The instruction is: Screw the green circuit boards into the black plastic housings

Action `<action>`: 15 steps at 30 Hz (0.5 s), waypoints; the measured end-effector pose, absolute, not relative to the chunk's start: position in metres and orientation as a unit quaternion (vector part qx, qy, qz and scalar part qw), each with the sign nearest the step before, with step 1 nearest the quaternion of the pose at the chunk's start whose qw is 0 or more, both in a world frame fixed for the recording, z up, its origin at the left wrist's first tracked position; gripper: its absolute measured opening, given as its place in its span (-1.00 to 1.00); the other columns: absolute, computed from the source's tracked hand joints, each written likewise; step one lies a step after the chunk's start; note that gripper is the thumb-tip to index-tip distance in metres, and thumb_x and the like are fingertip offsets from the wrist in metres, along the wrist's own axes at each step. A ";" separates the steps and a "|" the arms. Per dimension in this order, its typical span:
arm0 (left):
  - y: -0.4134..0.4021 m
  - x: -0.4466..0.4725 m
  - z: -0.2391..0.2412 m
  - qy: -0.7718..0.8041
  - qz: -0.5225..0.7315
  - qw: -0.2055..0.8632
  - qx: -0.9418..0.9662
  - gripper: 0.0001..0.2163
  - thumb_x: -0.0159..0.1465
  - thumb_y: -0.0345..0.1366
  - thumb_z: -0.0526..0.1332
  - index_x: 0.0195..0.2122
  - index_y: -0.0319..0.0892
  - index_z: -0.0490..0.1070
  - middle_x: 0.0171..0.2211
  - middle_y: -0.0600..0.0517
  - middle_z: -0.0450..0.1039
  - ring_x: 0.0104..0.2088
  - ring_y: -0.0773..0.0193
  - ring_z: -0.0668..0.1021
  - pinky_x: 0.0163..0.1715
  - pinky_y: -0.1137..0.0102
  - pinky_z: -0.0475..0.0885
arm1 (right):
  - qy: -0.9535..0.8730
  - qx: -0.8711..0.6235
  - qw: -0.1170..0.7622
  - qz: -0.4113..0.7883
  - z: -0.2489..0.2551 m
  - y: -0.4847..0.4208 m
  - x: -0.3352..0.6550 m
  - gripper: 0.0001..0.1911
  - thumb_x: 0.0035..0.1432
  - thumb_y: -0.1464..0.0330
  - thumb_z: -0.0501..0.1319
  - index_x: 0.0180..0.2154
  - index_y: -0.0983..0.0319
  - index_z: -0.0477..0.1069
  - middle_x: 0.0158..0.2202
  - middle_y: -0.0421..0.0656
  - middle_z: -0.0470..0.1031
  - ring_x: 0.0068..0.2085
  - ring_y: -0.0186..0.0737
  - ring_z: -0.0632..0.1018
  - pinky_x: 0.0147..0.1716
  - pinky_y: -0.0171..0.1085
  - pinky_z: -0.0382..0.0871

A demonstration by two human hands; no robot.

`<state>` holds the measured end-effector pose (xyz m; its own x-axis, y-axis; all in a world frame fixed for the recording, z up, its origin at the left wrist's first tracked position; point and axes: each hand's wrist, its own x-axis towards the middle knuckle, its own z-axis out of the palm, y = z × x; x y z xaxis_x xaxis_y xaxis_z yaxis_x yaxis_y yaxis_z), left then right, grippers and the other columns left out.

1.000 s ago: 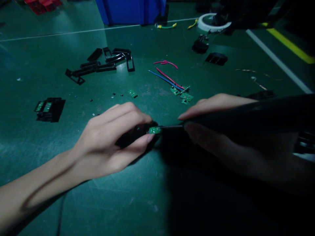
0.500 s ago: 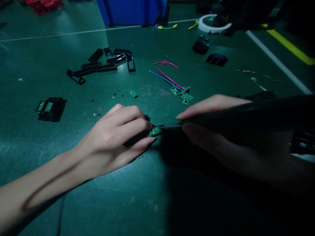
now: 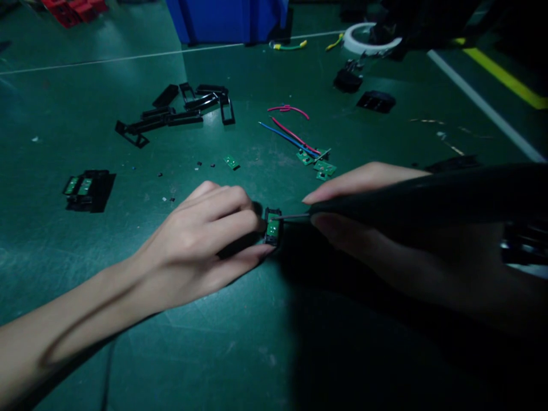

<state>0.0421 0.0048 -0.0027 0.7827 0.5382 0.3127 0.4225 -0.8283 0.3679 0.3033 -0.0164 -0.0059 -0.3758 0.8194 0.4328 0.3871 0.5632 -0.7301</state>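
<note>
My left hand (image 3: 201,240) rests on the green mat with its fingers curled, pinching a small black holder (image 3: 273,227) that carries a green circuit board. My right hand (image 3: 377,217) is wrapped round a thick black electric screwdriver (image 3: 428,197) that runs in from the right. The tool's thin metal bit (image 3: 289,217) touches the top of the board. Most of the right hand lies in deep shadow.
Several black plastic frames (image 3: 175,111) lie at the back left. A black holder pair with green boards (image 3: 85,187) sits at the left. Loose green boards (image 3: 319,164) with red and blue wires (image 3: 291,137), a tape roll (image 3: 370,39) and a blue bin (image 3: 226,20) lie beyond.
The black holder with the green board has been turned to stand upright between my left fingertips. The screwdriver bit has shifted slightly left onto its top.
</note>
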 end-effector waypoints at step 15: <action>0.006 0.042 -0.007 0.285 0.212 0.119 0.927 -0.61 0.39 -0.19 0.37 0.14 -0.34 0.50 -0.11 -0.07 0.53 -0.16 0.24 0.53 -0.13 0.28 0.35 | -0.789 -0.378 0.393 0.283 -0.006 -0.017 0.305 -0.90 0.37 0.36 0.31 -0.09 0.14 0.52 -0.21 -0.35 0.62 -0.26 -0.50 0.62 -0.29 -0.54 0.57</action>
<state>0.0419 0.0064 -0.0073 0.7473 0.5789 0.3262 0.4781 -0.8094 0.3412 0.3050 -0.0165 -0.0062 -0.4065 0.8183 0.4063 0.3739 0.5548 -0.7433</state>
